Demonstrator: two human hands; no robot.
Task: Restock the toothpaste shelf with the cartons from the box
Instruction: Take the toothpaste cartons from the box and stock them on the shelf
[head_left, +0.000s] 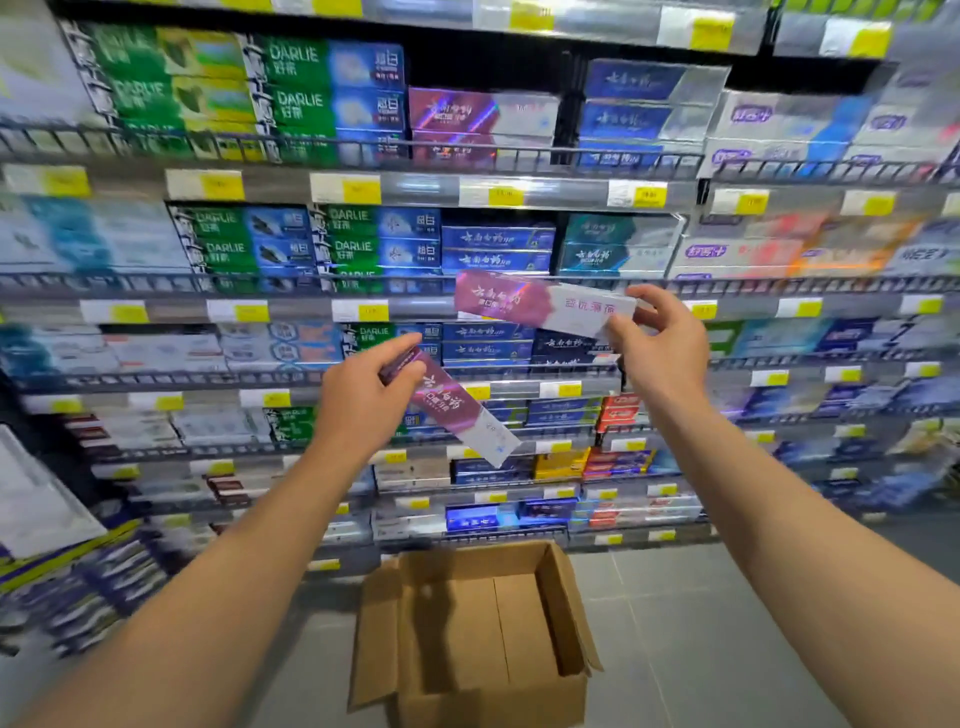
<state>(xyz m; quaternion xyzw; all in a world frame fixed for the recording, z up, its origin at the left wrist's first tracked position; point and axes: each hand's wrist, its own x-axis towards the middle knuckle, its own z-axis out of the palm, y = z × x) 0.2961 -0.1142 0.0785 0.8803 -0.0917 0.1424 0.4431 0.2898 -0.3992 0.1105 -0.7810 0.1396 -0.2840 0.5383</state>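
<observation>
My right hand (660, 338) pinches the white end of a pink-and-white toothpaste carton (535, 304), held level in front of the middle shelf. My left hand (366, 395) grips the dark end of a second, matching carton (457, 410) that slants down to the right. Both hands are raised before the toothpaste shelves (415, 291). High up, a stack of the same pink cartons (478, 122) lies on the upper shelf with dark free space above it. The brown cardboard box (566, 597) stands open on the floor below; I see no cartons inside.
Rows of green, blue and white toothpaste cartons fill the shelves behind wire rails, with yellow price tags (361, 189) along the edges. Grey tiled floor (701, 623) lies to the right of the box. More stock stands at the lower left (104, 587).
</observation>
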